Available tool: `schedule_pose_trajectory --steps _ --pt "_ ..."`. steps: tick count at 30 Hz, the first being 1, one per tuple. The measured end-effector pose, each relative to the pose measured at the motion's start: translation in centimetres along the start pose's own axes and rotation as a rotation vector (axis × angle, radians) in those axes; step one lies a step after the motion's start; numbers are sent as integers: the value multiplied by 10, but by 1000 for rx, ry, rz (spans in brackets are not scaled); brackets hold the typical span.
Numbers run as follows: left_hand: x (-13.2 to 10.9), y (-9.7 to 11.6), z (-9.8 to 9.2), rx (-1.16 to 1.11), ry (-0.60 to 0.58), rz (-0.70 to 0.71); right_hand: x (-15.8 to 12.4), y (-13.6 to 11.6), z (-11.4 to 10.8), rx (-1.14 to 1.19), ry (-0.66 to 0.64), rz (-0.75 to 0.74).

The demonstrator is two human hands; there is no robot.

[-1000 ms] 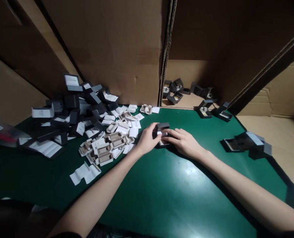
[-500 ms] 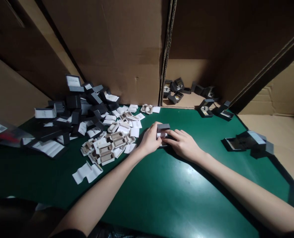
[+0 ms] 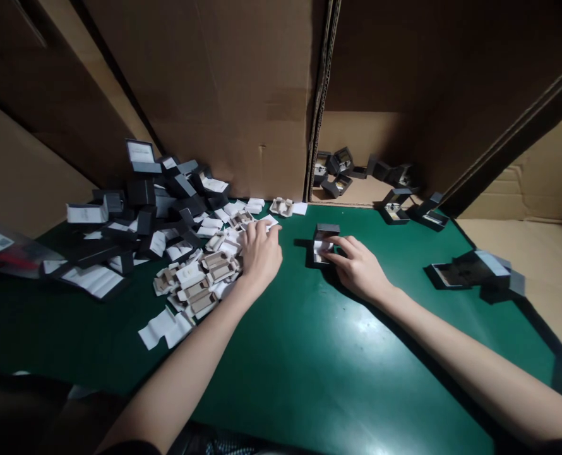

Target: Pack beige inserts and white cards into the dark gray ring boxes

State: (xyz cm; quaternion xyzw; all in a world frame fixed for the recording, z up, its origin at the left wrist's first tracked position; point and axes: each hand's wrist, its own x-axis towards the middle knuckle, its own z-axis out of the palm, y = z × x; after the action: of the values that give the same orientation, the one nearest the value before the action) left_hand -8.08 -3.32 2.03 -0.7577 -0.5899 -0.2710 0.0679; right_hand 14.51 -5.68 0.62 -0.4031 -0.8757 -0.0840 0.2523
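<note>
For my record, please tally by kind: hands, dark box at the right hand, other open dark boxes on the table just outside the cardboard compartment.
Left hand, right hand: 2
Dark box at right hand: 1
Other open dark boxes: 2
Total: 5

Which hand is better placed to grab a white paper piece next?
Probably the left hand: it is over the edge of the white paper pile, while the right hand is occupied at the open black box.

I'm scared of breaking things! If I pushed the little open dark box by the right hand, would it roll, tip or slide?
The dark box probably won't roll: its sides look flat. Its raised lid may make it tip if pushed high. It may slide, as the green tabletop looks shiny.
</note>
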Motion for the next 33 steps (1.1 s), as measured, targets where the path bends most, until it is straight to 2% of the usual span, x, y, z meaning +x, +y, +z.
schedule_pose_trajectory --steps 2,5,8,11,14,17,19,22,27,29,33 --pt "-1 -5 -1 124 -29 -16 0 0 1 2 -8 -3" --pt "-3 -9 0 169 -51 0 -1 0 2 12 -3 -13" --pt "-1 -10 0 95 -13 6 -2 1 3 60 57 -32" --pt "2 -7 0 -118 35 32 -2 2 2 192 167 -31" --pt "1 2 1 -364 112 129 -1 1 -1 401 210 34" --pt "-4 14 2 -465 150 271 -1 1 -2 663 166 216" --pt "-8 21 3 -487 123 394 -1 1 -1 846 142 341" --pt "-13 29 3 -513 62 547 -1 0 2 1071 123 429" --pt "-16 33 0 -525 29 662 2 -1 3 1179 94 485" --pt "-16 34 -2 -510 35 630 3 -1 2 1216 131 508" --pt "-16 32 2 -568 -19 395 4 1 2 1262 124 507"
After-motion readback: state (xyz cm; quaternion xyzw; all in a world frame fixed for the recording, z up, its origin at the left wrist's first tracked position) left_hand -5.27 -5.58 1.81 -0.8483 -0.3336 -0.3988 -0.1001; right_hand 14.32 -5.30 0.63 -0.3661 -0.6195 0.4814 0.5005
